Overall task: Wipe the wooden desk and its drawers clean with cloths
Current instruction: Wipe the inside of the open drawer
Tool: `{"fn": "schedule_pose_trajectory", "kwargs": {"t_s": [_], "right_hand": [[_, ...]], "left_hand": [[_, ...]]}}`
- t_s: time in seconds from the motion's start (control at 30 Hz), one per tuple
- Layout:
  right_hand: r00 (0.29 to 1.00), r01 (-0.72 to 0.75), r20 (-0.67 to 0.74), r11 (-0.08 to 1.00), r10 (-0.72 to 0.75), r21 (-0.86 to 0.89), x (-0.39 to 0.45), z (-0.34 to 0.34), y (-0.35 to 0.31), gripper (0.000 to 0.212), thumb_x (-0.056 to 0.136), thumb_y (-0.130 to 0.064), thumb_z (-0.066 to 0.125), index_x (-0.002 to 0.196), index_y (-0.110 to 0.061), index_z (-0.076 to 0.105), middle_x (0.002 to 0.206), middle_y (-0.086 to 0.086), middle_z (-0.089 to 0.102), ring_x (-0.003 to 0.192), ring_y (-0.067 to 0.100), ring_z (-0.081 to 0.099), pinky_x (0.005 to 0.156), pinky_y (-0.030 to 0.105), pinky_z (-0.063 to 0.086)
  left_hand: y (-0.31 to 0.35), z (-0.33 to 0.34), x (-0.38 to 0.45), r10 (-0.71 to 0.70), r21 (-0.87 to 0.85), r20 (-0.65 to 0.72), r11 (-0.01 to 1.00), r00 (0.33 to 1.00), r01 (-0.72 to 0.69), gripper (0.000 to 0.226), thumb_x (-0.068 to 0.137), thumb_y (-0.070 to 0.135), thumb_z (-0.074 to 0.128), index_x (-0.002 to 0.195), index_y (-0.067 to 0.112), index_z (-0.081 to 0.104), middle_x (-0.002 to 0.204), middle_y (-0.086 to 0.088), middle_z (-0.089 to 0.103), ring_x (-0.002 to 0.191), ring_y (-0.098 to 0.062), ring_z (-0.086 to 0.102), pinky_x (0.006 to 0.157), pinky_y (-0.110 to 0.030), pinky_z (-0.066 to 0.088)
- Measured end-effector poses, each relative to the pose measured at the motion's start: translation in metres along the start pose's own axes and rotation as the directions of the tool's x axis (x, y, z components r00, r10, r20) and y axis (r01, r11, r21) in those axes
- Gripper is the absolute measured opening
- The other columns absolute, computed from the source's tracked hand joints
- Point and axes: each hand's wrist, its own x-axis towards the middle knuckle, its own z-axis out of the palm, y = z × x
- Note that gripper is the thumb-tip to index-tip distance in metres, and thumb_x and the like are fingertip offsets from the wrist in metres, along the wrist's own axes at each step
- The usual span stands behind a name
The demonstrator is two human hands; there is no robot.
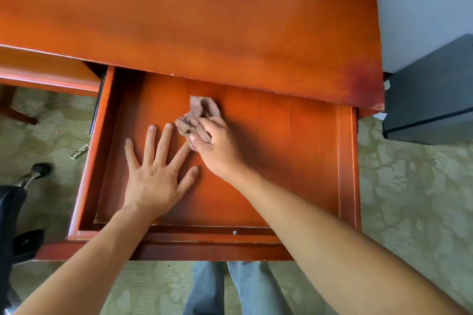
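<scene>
Legs: jeans at 6 o'clock, standing right up against the drawer front.

Drawer: pulled well out of the desk, front rail nearest, small screw head showing on it. Nothing inside but the two hands and the rag.

Left hand: flat on the drawer floor, fingers straight and spread wide, holding nothing. Looks like plain bracing. Sits around 7 o'clock from the rag, index finger nearly touching the other hand.

Right hand: fingers curled down over the cloth, pressing it into the wood. Forearm coming in from 5 o'clock.

Cloth: pinkish, bunched-up rag near the middle of the drawer floor, a bit toward the back, poking out past the fingertips at 12 o'clock.

Desk top: overhangs the back of the drawer, dark reddish blotch by its right corner at about 2 o'clock. Can't tell if it's been wiped.

Other stuff: chair base at 9 o'clock, dark box at 3 o'clock, scrap of litter on the carpet left of the drawer.

Step in hand: wiping the inside bottom of the drawer, probably mid-stroke.

Next move: guessing the right half and the corners need passes, so keep pressure on the rag, sweep toward 3 o'clock, and lift the bracing hand to reach the patch under it.
</scene>
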Motion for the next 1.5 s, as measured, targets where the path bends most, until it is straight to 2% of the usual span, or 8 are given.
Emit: {"fn": "schedule_pose_trajectory", "kwargs": {"t_s": [0.23,0.63,0.83,0.93,1.03,1.13,1.3,1.5], "right_hand": [[0.972,-0.214,-0.185,0.864,0.144,-0.456,-0.107,-0.136,0.094,0.029,0.102,-0.025,0.056,0.131,-0.031,0.057,0.145,-0.008,0.049,0.101,0.014,0.063,0.068,0.022,0.047],[0.803,-0.501,0.045,0.714,0.594,-0.49,-0.19,-0.155,0.062,0.042,0.086,-0.038,0.045,0.119,-0.039,0.072,0.121,-0.02,0.066,0.11,0.015,0.058,0.089,0.036,0.051],[0.736,-0.538,0.229,0.756,0.637,-0.373,-0.196,-0.153,0.019,0.037,0.089,-0.05,0.039,0.08,-0.022,0.063,0.085,-0.006,0.069,0.085,0.02,0.065,0.079,0.039,0.049],[0.752,-0.537,0.198,0.758,0.629,-0.37,-0.209,-0.159,-0.003,0.06,0.083,-0.079,0.034,0.098,-0.03,0.065,0.099,-0.012,0.071,0.096,0.015,0.066,0.088,0.037,0.051],[0.73,-0.472,0.256,0.738,0.634,-0.483,-0.214,-0.166,-0.021,0.098,0.071,-0.092,0.046,0.143,-0.026,0.046,0.146,-0.003,0.05,0.14,0.026,0.042,0.113,0.041,0.036],[0.779,-0.352,0.225,0.705,0.586,-0.616,-0.199,-0.164,-0.019,0.099,0.088,-0.054,0.064,0.163,-0.014,0.012,0.168,0.002,0.021,0.156,0.027,0.017,0.128,0.04,0.009],[0.968,-0.177,-0.01,0.656,0.25,-0.734,-0.14,-0.183,-0.018,0.039,0.087,-0.028,0.07,0.124,-0.016,0.067,0.116,-0.007,0.063,0.106,0.014,0.056,0.098,0.025,0.044],[0.994,-0.097,-0.023,0.729,0.111,-0.677,-0.047,-0.234,-0.058,0.042,0.089,-0.004,0.065,0.126,-0.017,0.052,0.132,-0.002,0.055,0.083,0.021,0.066,0.06,0.023,0.037]], "left_hand": [[-0.002,-0.005,0.002,-0.029,-0.013,0.032,0.999,0.999,0.03,0.071,0.101,0.072,0.018,0.165,0.041,0.01,0.174,-0.008,0.006,0.16,-0.037,0.001,0.119,-0.074,0.003],[0.02,-0.093,-0.065,0.232,-0.27,0.447,0.956,0.864,-0.117,0.118,0.075,0.104,0.009,0.166,0.029,0.02,0.172,0.008,0.005,0.16,-0.018,0.0,0.128,-0.056,0.002],[0.033,-0.084,-0.13,0.249,-0.147,0.425,0.968,0.87,-0.205,0.075,0.086,0.062,0.052,0.153,0.03,0.042,0.142,0.002,0.064,0.131,-0.023,0.063,0.103,-0.049,0.052],[0.035,-0.095,-0.11,0.145,-0.181,0.387,0.98,0.911,-0.079,0.075,0.092,0.016,0.05,0.162,0.022,0.024,0.166,-0.004,0.036,0.154,-0.028,0.033,0.121,-0.046,0.035],[0.039,-0.098,-0.098,0.042,-0.135,0.434,0.991,0.9,0.019,0.074,0.096,0.019,0.064,0.163,0.02,0.031,0.17,-0.006,0.026,0.16,-0.029,0.016,0.128,-0.051,0.018],[0.038,-0.103,-0.073,-0.05,-0.017,0.348,0.998,0.936,0.06,0.086,0.097,0.038,0.066,0.166,0.016,0.018,0.171,-0.013,0.02,0.159,-0.033,0.013,0.128,-0.055,0.014],[0.03,-0.138,-0.004,-0.032,0.225,0.33,0.973,0.944,-0.046,0.125,0.096,0.07,0.051,0.147,0.008,-0.045,0.158,-0.02,-0.04,0.154,-0.037,-0.028,0.125,-0.059,-0.011],[0.021,-0.146,0.07,0.012,0.254,0.288,0.963,0.958,-0.089,0.134,0.087,0.078,0.056,0.15,0.011,-0.042,0.158,-0.021,-0.046,0.148,-0.043,-0.037,0.119,-0.07,-0.009]]}}
